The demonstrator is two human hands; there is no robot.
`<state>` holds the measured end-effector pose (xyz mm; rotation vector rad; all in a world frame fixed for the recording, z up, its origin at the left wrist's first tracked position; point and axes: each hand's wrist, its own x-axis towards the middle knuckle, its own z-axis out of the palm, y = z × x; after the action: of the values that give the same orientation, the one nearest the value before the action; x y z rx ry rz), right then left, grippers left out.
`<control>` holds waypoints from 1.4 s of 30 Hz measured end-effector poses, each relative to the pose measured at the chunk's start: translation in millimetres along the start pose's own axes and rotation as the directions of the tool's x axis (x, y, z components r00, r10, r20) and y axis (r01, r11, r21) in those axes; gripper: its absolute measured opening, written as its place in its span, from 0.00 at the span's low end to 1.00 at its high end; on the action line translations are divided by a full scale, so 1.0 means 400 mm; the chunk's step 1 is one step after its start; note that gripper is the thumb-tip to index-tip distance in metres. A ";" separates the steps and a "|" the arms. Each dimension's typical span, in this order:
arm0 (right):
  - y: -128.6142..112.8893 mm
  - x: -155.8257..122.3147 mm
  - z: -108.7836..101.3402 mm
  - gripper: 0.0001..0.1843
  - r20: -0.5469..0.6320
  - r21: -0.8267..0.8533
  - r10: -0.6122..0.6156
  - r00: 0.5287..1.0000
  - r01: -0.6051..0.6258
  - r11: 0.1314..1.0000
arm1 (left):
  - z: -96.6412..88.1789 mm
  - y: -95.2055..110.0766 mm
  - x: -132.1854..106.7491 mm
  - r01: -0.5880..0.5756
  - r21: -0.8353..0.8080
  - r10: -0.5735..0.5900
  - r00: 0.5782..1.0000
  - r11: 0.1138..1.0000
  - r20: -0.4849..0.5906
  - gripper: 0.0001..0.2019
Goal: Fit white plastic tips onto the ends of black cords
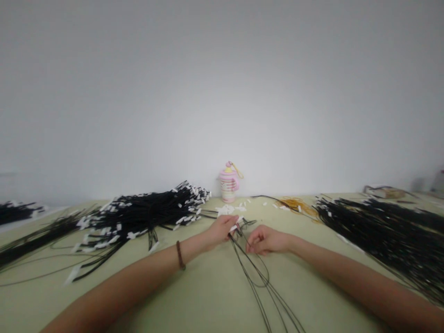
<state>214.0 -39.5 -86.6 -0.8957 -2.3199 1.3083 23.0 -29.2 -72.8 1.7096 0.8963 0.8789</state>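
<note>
My left hand (pixel 222 230) is closed around one end of a few thin black cables (pixel 258 289), near their small white end pieces (pixel 233 228). From there the cables hang down over the table towards me, and one bends into a loop. Just to the right, my right hand (pixel 264 239) has its fingers curled together in a pinch at one of these thin cables; its fingertips are partly hidden. Short cable ends (pixel 249 223) stick out between the two hands. A pile of small white pieces (pixel 227 210) lies just beyond my left hand.
A large bundle of black cables (pixel 149 210) with white tips lies at left, with longer cables (pixel 45 238) beside it. More black cables (pixel 385 236) spread at right. A pink striped mug (pixel 228 185) stands by the wall, and yellow bands (pixel 298 205) lie right of it.
</note>
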 end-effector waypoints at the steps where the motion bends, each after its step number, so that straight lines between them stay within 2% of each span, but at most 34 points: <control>1: -0.002 -0.005 -0.008 0.16 0.050 0.024 0.014 0.999 -0.015 1.000 | -0.009 0.013 0.003 -0.011 -0.014 0.011 1.000 1.000 -0.008 0.22; 4: -0.008 -0.012 -0.016 0.15 0.168 0.131 0.076 0.983 -0.099 0.987 | -0.035 0.055 0.007 -0.046 -0.051 0.045 0.999 0.998 -0.013 0.20; 7: -0.010 -0.006 -0.006 0.12 0.158 0.328 0.098 0.983 -0.146 0.933 | -0.049 0.098 -0.006 -0.063 -0.059 0.064 0.998 0.996 0.017 0.19; 10: -0.002 0.006 0.002 0.11 -0.002 0.533 0.069 0.998 -0.057 0.844 | -0.042 0.130 -0.031 -0.109 0.082 0.097 0.985 0.991 0.142 0.20; 13: 0.012 0.021 -0.004 0.13 -0.158 0.634 0.081 0.984 0.038 0.772 | -0.019 0.143 -0.053 -0.309 0.306 0.207 0.923 0.900 0.324 0.20; 15: 0.023 0.028 -0.016 0.16 -0.240 0.623 0.094 0.966 0.079 0.778 | -0.004 0.135 -0.060 -0.428 0.392 0.258 0.872 0.814 0.416 0.21; 17: 0.033 0.034 -0.031 0.19 -0.312 0.584 0.110 0.944 0.099 0.806 | 0.005 0.115 -0.058 -0.461 0.423 0.259 0.853 0.780 0.453 0.21; 20: 0.045 0.037 -0.049 0.22 -0.447 0.483 0.144 0.883 0.103 0.869 | 0.005 0.068 -0.040 -0.427 0.469 0.256 0.887 0.773 0.385 0.21; 22: 0.047 0.035 -0.053 0.19 -0.576 0.377 0.143 0.805 0.106 0.920 | -0.001 0.034 -0.024 -0.359 0.452 0.228 0.920 0.817 0.319 0.21; 24: 0.042 0.030 -0.046 0.17 -0.694 0.244 0.092 0.714 0.114 0.963 | -0.008 0.004 -0.007 -0.248 0.407 0.171 0.961 0.879 0.216 0.21; 25: 0.036 0.027 -0.038 0.16 -0.729 0.177 0.052 0.682 0.115 0.977 | -0.011 -0.010 0.000 -0.217 0.395 0.157 0.971 0.893 0.179 0.22; 26: 0.029 0.026 -0.026 0.15 -0.741 0.118 0.012 0.671 0.112 0.987 | -0.014 -0.022 0.007 -0.192 0.385 0.146 0.978 0.903 0.146 0.22; 27: 0.020 0.026 -0.011 0.14 -0.731 0.069 -0.022 0.682 0.106 0.992 | -0.015 -0.032 0.012 -0.169 0.373 0.133 0.984 0.912 0.120 0.23; 28: 0.012 0.028 0.007 0.11 -0.701 0.033 -0.045 0.712 0.094 0.995 | -0.016 -0.041 0.017 -0.148 0.361 0.119 0.988 0.921 0.100 0.23; 30: -0.003 0.035 0.047 0.05 -0.598 -0.010 -0.056 0.800 0.062 0.998 | -0.015 -0.053 0.022 -0.113 0.333 0.094 0.993 0.936 0.074 0.23; 32: -0.012 0.043 0.083 0.09 -0.493 -0.030 -0.042 0.869 0.032 0.999 | -0.013 -0.059 0.024 -0.087 0.307 0.073 0.996 0.948 0.058 0.23; 33: -0.014 0.047 0.097 0.11 -0.455 -0.036 -0.034 0.890 0.020 0.999 | -0.013 -0.061 0.024 -0.076 0.296 0.064 0.997 0.952 0.052 0.23; 36: -0.013 0.052 0.118 0.13 -0.406 -0.046 -0.019 0.914 0.000 0.999 | -0.011 -0.063 0.025 -0.051 0.271 0.042 0.998 0.961 0.038 0.23; 42: -0.013 0.053 0.111 0.07 -0.397 0.010 0.015 0.918 -0.012 1.000 | -0.009 -0.066 0.028 -0.037 0.241 0.028 0.999 0.970 0.043 0.22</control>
<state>171.5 -56.1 -105.7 -1.0639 -1.9934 1.0231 20.7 -11.3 -95.4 1.9483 0.9836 0.7796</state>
